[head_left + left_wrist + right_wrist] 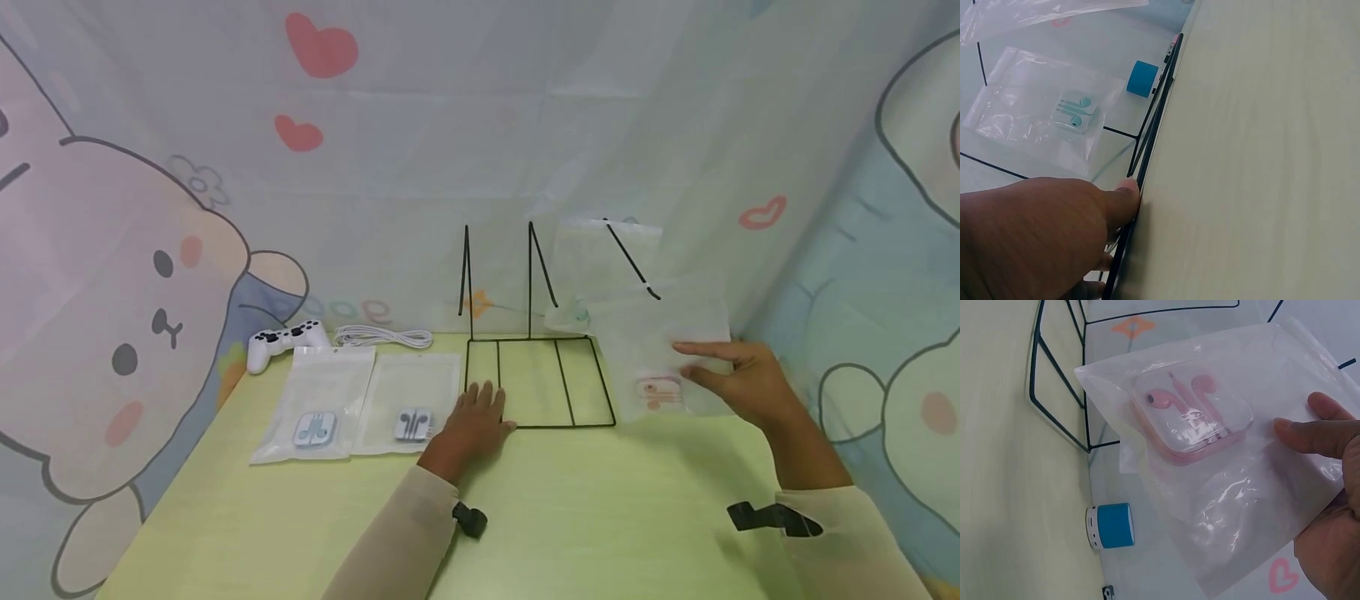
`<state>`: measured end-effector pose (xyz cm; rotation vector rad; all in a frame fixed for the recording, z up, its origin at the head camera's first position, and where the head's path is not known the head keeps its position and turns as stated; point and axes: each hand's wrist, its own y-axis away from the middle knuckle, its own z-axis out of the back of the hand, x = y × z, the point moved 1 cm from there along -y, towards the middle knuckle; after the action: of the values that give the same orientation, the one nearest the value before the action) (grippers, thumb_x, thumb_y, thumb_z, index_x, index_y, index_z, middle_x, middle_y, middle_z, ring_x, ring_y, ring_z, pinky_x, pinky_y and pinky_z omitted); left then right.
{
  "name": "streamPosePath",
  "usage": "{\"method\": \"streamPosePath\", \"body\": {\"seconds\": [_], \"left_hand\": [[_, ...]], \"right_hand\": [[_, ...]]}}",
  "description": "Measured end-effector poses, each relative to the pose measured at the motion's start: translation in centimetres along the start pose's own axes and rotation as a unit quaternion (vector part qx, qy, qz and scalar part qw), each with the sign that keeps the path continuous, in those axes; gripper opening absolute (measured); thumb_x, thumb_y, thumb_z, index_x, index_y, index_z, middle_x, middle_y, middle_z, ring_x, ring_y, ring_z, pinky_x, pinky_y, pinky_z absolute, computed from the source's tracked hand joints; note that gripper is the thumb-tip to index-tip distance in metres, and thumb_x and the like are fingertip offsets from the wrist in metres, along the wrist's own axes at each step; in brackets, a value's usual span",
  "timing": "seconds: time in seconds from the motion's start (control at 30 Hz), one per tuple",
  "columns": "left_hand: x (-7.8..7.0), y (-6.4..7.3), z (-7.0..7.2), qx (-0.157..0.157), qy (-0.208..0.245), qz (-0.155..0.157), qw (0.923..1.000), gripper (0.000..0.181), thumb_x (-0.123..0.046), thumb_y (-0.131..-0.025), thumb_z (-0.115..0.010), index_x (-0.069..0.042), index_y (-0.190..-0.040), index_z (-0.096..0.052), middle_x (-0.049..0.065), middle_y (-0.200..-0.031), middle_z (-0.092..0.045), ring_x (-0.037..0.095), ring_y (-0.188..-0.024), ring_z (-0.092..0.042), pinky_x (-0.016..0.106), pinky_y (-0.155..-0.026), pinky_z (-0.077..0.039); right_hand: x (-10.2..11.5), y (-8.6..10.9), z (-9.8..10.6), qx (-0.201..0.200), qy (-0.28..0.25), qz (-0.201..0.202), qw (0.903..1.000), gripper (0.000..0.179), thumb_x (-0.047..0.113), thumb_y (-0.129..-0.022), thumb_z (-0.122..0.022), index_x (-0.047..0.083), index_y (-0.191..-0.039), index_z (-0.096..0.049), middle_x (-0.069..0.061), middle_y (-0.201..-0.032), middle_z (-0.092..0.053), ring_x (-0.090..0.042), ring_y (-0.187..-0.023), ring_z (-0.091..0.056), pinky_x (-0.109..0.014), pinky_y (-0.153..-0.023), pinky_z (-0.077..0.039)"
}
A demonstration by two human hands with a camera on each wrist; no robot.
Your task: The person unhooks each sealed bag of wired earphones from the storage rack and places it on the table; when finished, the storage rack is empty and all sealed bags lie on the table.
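My left hand [474, 421] rests on the front left of the black wire rack's base [573, 427], fingers spread. Its thumb [1124, 203] touches the front wire. At the right, my right hand [750, 383] holds the side of a translucent white bag [1229, 494] with thumb and index finger. Boxed pink earphones [1191, 412] show through it. The tip of the rack's right hook [654, 295] shows in front of this bag's upper part. Behind it is another bag [1029, 119] with green earphones [1075, 112].
Two more earphone bags [330, 383] [382, 392] lie left of the rack. Behind them are a white game controller [285, 340] and a coiled white cable [382, 336]. Both wrist views show a blue cylinder [1115, 525] beyond the rack. A printed curtain [450, 125] stands behind.
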<state>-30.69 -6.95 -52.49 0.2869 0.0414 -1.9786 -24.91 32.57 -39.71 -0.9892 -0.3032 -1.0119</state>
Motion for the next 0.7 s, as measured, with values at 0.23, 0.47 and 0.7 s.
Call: {"method": "streamPosePath", "body": {"seconds": [0.23,0.47,0.7], "left_hand": [[0.0,0.1,0.1,0.002,0.002,0.001,1.0000,0.072,-0.049,-0.117,-0.043,-0.007,-0.174,-0.028,0.020,-0.182,-0.022,0.044,-0.170,-0.018,0.055,-0.139,-0.022],[-0.2,0.2,0.1,0.004,0.004,0.002,1.0000,0.072,-0.048,-0.117,-0.044,-0.007,-0.173,-0.028,0.020,-0.182,-0.022,0.044,-0.170,-0.019,0.055,-0.138,-0.022],[-0.2,0.1,0.2,-0.002,-0.020,-0.001,0.9998,0.071,-0.048,-0.117,-0.043,-0.007,-0.173,-0.028,0.020,-0.182,-0.024,0.044,-0.169,-0.022,0.055,-0.138,-0.024]], "right_hand": [[0.3,0.6,-0.2,-0.010,-0.019,0.021,0.9995,0.041,-0.015,-0.083,-0.086,0.003,-0.119,-0.084,0.037,-0.118,-0.073,0.021,-0.115,-0.064,-0.001,-0.092,-0.049],[0.7,1.5,-0.2,-0.008,-0.012,0.015,0.9998,0.041,-0.013,-0.083,-0.087,0.004,-0.120,-0.084,0.037,-0.118,-0.073,0.022,-0.114,-0.064,0.000,-0.093,-0.048],[0.8,1.8,-0.2,-0.014,-0.041,0.014,0.9990,0.047,-0.015,-0.083,-0.085,0.012,-0.122,-0.086,0.018,-0.122,-0.081,0.017,-0.116,-0.067,-0.003,-0.095,-0.050]]}}
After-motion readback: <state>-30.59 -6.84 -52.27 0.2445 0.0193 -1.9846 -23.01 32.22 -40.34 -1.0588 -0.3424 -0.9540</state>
